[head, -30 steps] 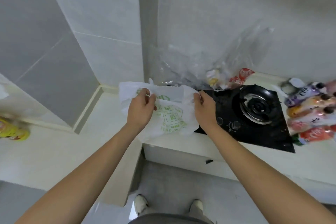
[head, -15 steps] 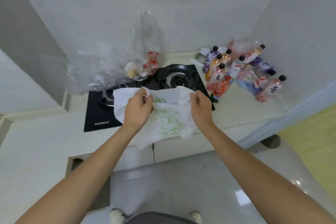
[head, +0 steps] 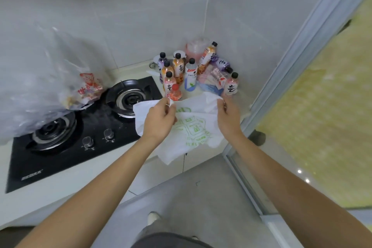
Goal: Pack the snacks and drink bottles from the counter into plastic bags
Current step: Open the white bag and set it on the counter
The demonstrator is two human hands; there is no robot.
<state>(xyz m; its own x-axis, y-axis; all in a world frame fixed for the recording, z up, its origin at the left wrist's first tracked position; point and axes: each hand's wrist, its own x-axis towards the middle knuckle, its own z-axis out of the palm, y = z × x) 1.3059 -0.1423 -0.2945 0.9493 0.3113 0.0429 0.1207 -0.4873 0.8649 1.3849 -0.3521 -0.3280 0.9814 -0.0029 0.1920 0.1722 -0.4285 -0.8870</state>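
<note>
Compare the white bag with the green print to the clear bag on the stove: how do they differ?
The white bag is opaque with a green print; the clear bag is see-through. The white bag is held up by its top edge, pinched by the left hand and right hand; the clear bag rests on the stove, untouched. The clear bag shows snack packets inside; the white bag hangs limp. Both are thin plastic.

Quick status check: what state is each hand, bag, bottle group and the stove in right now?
left hand: pinches the white bag's rim
right hand: grips the other rim
white bag: held above the counter edge, mouth not spread
bottles: capped, unpacked in the corner
clear bag: holds snacks, beside the stove
stove: no flame visible
</note>
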